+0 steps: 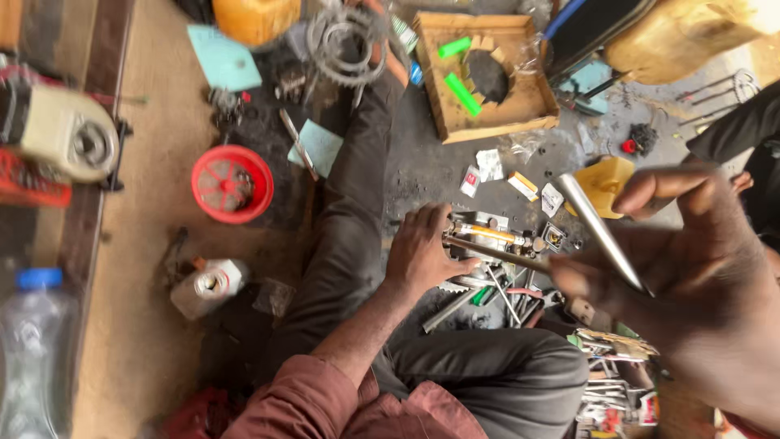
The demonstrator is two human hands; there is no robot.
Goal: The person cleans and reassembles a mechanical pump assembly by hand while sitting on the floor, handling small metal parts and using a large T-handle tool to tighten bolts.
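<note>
My left hand (421, 254) rests on a small metal engine part (496, 236) lying on the dirty floor, fingers curled around its left side. My right hand (691, 276) is raised close to the camera and blurred; it grips a shiny metal rod (597, 229) that points up and left. A thinner dark rod (496, 254) runs from the engine part toward my right hand. Several loose tools and metal bits (504, 297) lie just below the part.
A wooden box (532, 106) with green pieces sits at the top. A red round cover (232, 184), a gear sprocket (345, 45), a yellow container (605, 183), a white bottle (207, 286) and a clear plastic bottle (32, 341) lie around. My dark trouser leg (349, 219) stretches up the middle.
</note>
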